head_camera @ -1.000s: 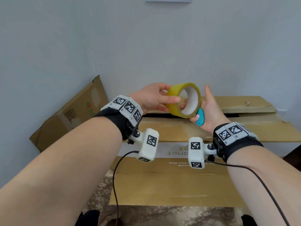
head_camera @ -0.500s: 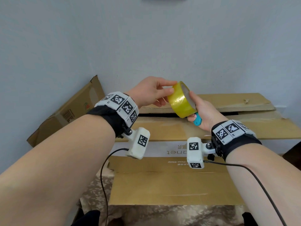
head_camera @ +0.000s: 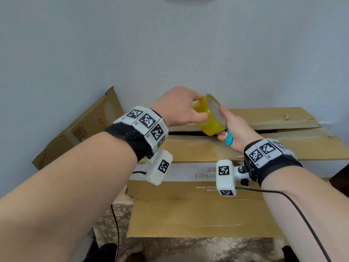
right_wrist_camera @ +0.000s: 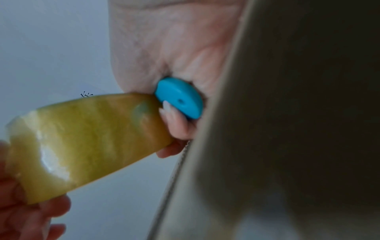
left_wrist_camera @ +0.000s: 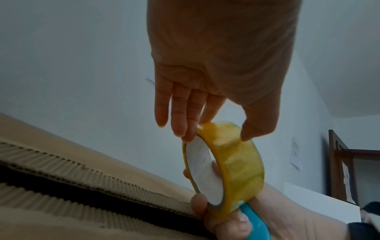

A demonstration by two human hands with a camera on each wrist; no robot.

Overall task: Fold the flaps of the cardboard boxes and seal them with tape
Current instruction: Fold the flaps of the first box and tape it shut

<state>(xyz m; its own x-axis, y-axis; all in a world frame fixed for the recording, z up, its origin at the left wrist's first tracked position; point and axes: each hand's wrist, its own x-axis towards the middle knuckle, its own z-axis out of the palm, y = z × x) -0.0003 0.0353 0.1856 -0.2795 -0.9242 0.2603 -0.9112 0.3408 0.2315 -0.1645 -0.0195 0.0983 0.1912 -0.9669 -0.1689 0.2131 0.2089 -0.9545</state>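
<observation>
Both hands meet above the cardboard box (head_camera: 198,154) on the table: the left hand (head_camera: 177,108) pinches the yellow tape roll (head_camera: 209,118) at its top, the right hand (head_camera: 236,129) grips it from below together with a blue tool (head_camera: 228,139), mostly hidden. Another box (head_camera: 79,129) leans against the wall.

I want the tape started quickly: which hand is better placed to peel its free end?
Probably left: the left hand pinches the tape roll's top rim, while the right hand grips roll and blue tool.
</observation>
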